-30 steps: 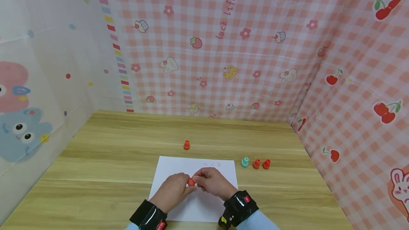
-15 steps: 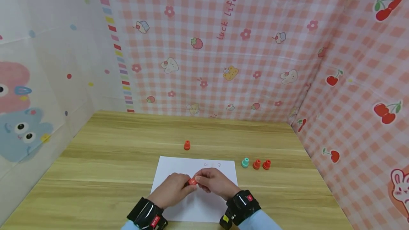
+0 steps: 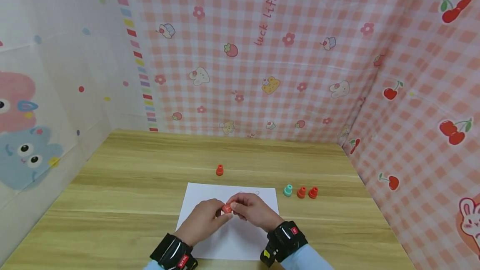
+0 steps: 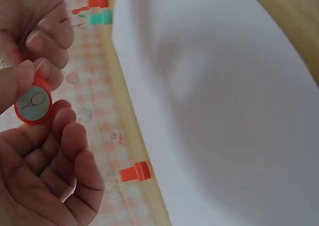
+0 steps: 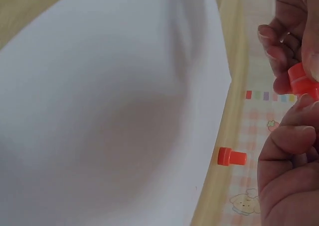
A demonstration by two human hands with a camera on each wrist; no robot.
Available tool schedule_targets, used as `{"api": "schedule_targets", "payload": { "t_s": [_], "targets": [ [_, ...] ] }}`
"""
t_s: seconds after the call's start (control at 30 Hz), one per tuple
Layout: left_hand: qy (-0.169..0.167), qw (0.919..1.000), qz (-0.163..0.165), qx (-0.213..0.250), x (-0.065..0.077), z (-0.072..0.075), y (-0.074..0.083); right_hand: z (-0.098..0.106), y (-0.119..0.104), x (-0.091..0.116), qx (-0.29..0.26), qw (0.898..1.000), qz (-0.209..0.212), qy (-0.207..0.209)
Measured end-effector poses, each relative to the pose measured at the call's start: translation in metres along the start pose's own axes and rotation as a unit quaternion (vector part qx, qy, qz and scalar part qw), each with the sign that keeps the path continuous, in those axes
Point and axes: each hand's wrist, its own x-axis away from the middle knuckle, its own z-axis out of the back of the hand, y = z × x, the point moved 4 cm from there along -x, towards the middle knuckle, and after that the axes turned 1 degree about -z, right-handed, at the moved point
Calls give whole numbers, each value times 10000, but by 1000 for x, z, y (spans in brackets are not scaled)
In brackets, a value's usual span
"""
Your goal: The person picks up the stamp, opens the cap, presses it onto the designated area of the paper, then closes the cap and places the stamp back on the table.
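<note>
Over the paper, both hands meet at a small red toy stamp. The left hand pinches its wide end between thumb and fingers. From the other side, the fingertips of the right hand pinch the stamp's narrower end. A racket picture shows on the stamp's round face in the left wrist view. Below the hands lies a sheet of white paper, with small faint drawn marks near its top right, partly behind the right hand.
One red stamp stands on the wooden table beyond the paper. Right of the sheet, a teal stamp stands beside two red stamps. Patterned cloth hangs behind the table and on both sides.
Both hands have risen slightly in view and shifted a little to the right with the red stamp between them. The other stamps and the paper have stayed put.
</note>
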Motion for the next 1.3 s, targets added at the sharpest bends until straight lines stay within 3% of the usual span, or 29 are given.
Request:
{"api": "schedule_targets", "payload": {
  "t_s": [0.13, 0.3, 0.53, 0.87, 1.03, 1.2, 1.3],
  "targets": [
    [34, 9998, 15, -217, -1, -2, 0, 0, -3, 0, 411, 9990, 172, 29],
    [-98, 9994, -6, -344, -2, -3, 1, -3, -2, 1, 529, 9981, 303, 81],
    [431, 9978, -6, -509, 0, -3, 3, -3, -11, 4, 644, 9967, 238, 437],
    [-13, 9984, 98, 557, -2, 3, 1, 0, -1, 0, -502, 9987, 15, -37],
    [-178, 9950, 265, 950, -3, 4, -1, 0, -4, 0, -354, 9993, 137, 76],
    [-464, 9825, 685, 1668, -2, 5, -6, 0, -5, -1, -211, 9994, 256, 91],
    [-245, 9863, 587, 1522, -2, 8, -4, 1, -5, -3, -169, 9994, 269, 149]
  ]
}}
